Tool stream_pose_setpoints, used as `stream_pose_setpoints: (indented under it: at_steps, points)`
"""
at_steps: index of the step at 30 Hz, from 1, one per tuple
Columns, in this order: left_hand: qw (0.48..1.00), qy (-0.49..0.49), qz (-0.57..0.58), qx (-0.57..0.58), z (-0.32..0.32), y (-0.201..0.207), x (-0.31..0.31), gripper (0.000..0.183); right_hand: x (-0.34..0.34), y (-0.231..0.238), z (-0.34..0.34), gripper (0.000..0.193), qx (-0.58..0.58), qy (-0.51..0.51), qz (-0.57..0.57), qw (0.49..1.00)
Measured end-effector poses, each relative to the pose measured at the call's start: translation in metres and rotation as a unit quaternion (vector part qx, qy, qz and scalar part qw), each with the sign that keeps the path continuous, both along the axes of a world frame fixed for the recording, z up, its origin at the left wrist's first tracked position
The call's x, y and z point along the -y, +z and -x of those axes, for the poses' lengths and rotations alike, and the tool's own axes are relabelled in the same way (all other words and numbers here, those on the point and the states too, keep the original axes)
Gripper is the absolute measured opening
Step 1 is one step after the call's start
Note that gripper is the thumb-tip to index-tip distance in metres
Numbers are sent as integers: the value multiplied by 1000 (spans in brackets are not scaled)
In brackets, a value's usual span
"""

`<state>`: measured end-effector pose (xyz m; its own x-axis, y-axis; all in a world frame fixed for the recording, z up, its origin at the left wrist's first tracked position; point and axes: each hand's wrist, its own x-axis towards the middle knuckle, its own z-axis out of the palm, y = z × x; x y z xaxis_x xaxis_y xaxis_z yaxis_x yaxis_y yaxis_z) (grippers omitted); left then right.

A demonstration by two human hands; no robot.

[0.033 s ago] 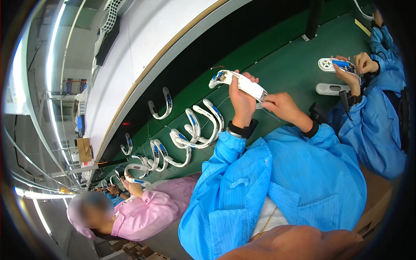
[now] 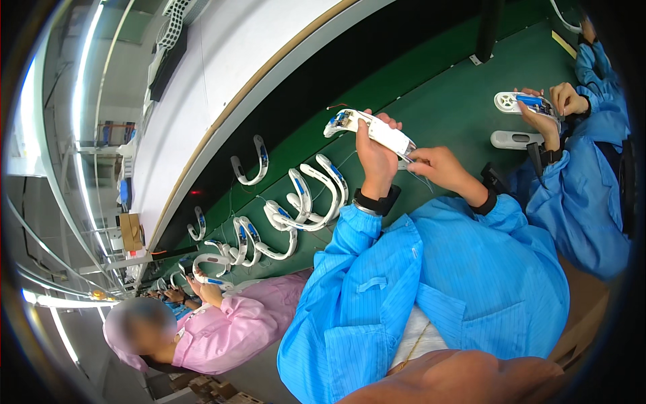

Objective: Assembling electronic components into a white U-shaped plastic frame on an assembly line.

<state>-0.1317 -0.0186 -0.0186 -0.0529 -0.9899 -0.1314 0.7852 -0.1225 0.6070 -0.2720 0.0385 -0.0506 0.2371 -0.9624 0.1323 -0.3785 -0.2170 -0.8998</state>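
A white curved neck fan housing [image 2: 389, 137] is held above the green bench, its inside facing up. At its far end show a small circuit board and blue parts, with a short red wire sticking out. My left hand [image 2: 377, 158] wraps round its middle, thumb on top. At the near end, my right hand [image 2: 444, 171] is closed in a pinch on thin wires [image 2: 422, 179], which trail below the fingertips. The exact spot that the right fingers grip is partly hidden.
Several U-shaped white neck fans [image 2: 330, 192] with blue cells lie on the green bench [image 2: 431, 101] to my left. A person in pink [image 2: 235, 316] sits farther left. At right, a co-worker's hands [image 2: 548, 111] hold another housing, with a white cover [image 2: 515, 139] beside them.
My right hand has shifted very slightly at the near end of the housing. The left hand and the housing look the same.
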Motion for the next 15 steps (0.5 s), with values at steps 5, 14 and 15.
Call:
stream_pose_setpoints:
  at_steps: [5,14,15]
  points:
    - [998,-28,47,-15,1,-2,-5,49,-15,1,3,7,202,-44,-227,952]
    - [991,-29,117,52,10,-11,-14,62,-19,-3,5,10,205,-60,-207,955]
    - [991,-30,118,51,10,-13,-15,62,-20,-3,3,10,205,-61,-207,955]
